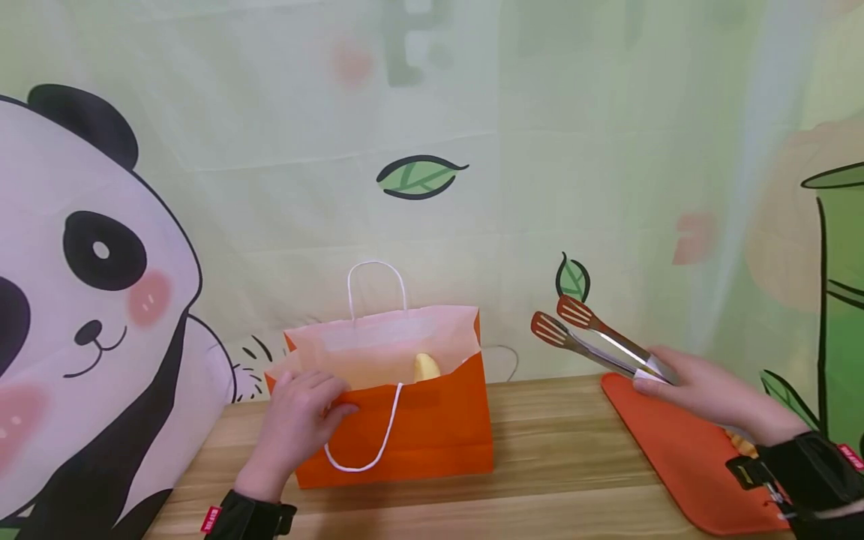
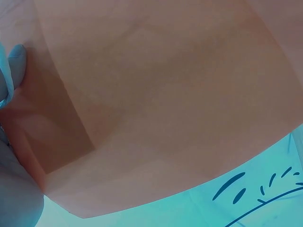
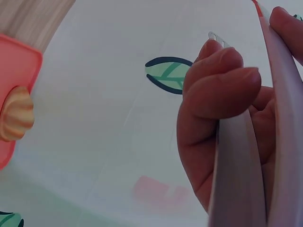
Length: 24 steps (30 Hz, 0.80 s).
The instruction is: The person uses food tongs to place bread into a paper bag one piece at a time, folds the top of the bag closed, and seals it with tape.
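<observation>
An orange paper bag (image 1: 432, 435) with white cord handles stands upright on the table, its mouth open. At its near left rim my left hand (image 1: 300, 412) pinches the paper between thumb and fingers. The bag's pale inside (image 2: 165, 99) fills the left wrist view, with a fingertip at its left edge. A pale yellow piece (image 1: 426, 367), its kind unclear, pokes above the near rim. My right hand (image 1: 698, 390) grips metal tongs (image 1: 619, 340) with brown slotted heads, spread apart and holding nothing. Fingers curl round one tong arm (image 3: 239, 170) in the right wrist view.
On the right lies a red board (image 1: 664, 442) on the wooden table (image 1: 547, 450). A ridged, golden-brown baked piece (image 3: 18, 113) rests on it, partly hidden by my right wrist in the head view. A printed panda cloth (image 1: 432, 97) hangs behind.
</observation>
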{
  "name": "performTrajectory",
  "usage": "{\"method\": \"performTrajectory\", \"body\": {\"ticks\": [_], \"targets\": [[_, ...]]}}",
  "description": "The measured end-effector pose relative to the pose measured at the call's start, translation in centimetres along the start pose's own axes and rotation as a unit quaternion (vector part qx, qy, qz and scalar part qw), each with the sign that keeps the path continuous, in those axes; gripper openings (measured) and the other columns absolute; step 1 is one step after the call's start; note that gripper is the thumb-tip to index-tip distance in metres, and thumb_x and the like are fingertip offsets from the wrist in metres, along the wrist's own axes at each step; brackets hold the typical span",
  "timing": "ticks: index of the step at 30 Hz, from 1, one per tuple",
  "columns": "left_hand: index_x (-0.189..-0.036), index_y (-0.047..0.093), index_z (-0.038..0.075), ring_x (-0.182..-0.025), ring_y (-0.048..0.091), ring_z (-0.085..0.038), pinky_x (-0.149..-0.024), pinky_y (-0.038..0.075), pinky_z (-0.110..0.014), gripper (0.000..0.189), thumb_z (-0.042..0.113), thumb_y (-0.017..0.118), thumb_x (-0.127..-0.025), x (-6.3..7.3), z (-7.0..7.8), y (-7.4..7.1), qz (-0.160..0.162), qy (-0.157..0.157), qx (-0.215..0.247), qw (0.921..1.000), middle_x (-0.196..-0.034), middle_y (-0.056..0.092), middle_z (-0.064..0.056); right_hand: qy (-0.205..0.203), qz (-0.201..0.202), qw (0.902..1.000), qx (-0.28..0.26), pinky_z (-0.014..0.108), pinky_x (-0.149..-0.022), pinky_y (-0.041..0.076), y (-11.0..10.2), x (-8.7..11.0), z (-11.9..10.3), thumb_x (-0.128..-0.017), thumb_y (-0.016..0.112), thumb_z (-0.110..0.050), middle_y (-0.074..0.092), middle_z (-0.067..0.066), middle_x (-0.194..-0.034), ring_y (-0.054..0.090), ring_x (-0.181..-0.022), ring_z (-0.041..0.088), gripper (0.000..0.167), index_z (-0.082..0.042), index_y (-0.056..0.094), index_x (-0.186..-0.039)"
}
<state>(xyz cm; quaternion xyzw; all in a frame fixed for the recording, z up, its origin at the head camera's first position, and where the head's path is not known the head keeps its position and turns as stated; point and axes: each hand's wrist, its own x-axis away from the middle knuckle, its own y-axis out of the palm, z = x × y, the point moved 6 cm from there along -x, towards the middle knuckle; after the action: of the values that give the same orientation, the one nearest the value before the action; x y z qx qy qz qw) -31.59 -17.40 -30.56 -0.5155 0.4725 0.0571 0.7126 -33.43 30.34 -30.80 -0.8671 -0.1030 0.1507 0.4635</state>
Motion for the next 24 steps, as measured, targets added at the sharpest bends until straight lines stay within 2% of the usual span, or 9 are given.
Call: {"method": "performTrajectory", "body": {"ticks": [8,14,20,24], "targets": [[-0.08,0.072,0.014,-0.072,0.055,-0.012,-0.071,0.03,-0.034,0.028,0.011,0.094,-0.063,0.0,0.0,-0.1,-0.002,-0.002,0.0,1.0,-0.075,0.065,0.006,0.027,-0.018,0.9994,0.008,0.039,-0.072,0.045,-0.4,0.3,1.2,-0.097,0.064,-0.038,0.06,0.009,-0.104,0.054,-0.089,0.024,0.053,0.003,0.049,-0.129],[-0.08,0.072,0.014,-0.072,0.055,-0.012,-0.071,0.029,-0.034,0.028,0.012,0.094,-0.063,0.1,-0.1,0.0,-0.002,-0.001,-0.002,1.0,-0.075,0.065,0.006,0.036,-0.029,0.9988,0.016,0.039,-0.071,0.045,-0.5,0.5,2.2,-0.098,0.062,-0.037,0.061,0.011,-0.105,0.054,-0.089,0.025,0.057,0.008,0.047,-0.131],[-0.08,0.072,0.014,-0.071,0.055,-0.011,-0.07,0.029,-0.034,0.029,0.012,0.094,-0.063,0.1,0.0,0.0,0.004,0.007,-0.004,1.0,-0.075,0.065,0.007,0.047,-0.032,0.9978,0.034,0.037,-0.068,0.042,-0.5,0.7,3.3,-0.099,0.061,-0.037,0.058,0.007,-0.096,0.052,-0.084,0.022,0.054,0.008,0.049,-0.126],[-0.081,0.072,0.015,-0.071,0.055,-0.011,-0.07,0.029,-0.033,0.028,0.012,0.094,-0.063,0.2,-0.1,0.0,0.003,0.006,-0.003,1.0,-0.075,0.065,0.007,0.059,-0.036,0.9968,0.041,0.039,-0.07,0.044,-0.6,0.9,4.2,-0.1,0.059,-0.038,0.06,0.008,-0.098,0.053,-0.085,0.023,0.054,0.009,0.049,-0.124]]}}
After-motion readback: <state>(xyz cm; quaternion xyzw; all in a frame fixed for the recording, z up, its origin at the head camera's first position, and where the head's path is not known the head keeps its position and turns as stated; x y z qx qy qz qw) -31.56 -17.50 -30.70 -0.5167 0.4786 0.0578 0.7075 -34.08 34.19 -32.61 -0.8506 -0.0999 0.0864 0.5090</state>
